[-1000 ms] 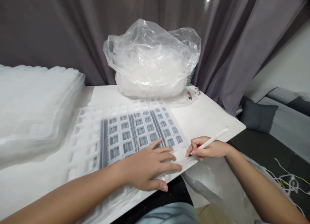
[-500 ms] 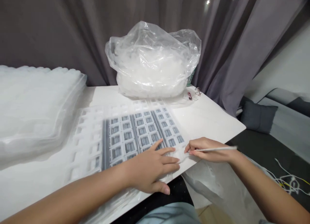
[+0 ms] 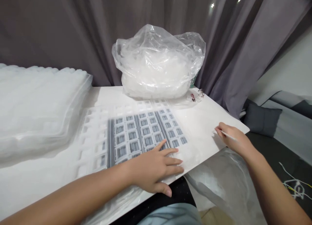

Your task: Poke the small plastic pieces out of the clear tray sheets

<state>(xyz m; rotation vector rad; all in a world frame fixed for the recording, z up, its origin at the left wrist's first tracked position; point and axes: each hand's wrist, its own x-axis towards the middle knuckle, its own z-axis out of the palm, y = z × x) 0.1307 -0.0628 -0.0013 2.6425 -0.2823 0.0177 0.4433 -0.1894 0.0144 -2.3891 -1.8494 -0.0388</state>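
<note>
A clear plastic tray (image 3: 149, 121) with rows of square pockets lies on the white table (image 3: 200, 121). Dark grey shows through its middle and right part. My left hand (image 3: 158, 169) rests palm down across the tray's near right part, fingers spread. Off to the right, near the table's edge, my right hand (image 3: 232, 139) pinches a thin white stick (image 3: 228, 135) that points back across the palm. Whether its tip touches the tabletop I cannot tell.
A large clear bag (image 3: 158, 69) full of white material stands at the back. Stacked translucent trays (image 3: 41, 105) in plastic are on the left. Small reddish clips (image 3: 193, 97) lie beside the bag. Plastic sheeting (image 3: 219, 176) hangs below the table's front edge. White cables (image 3: 298, 187) lie at right.
My right hand has moved right with the stick, away from the tray's near right corner. My left hand stays spread on the tray. The view has shifted slightly.
</note>
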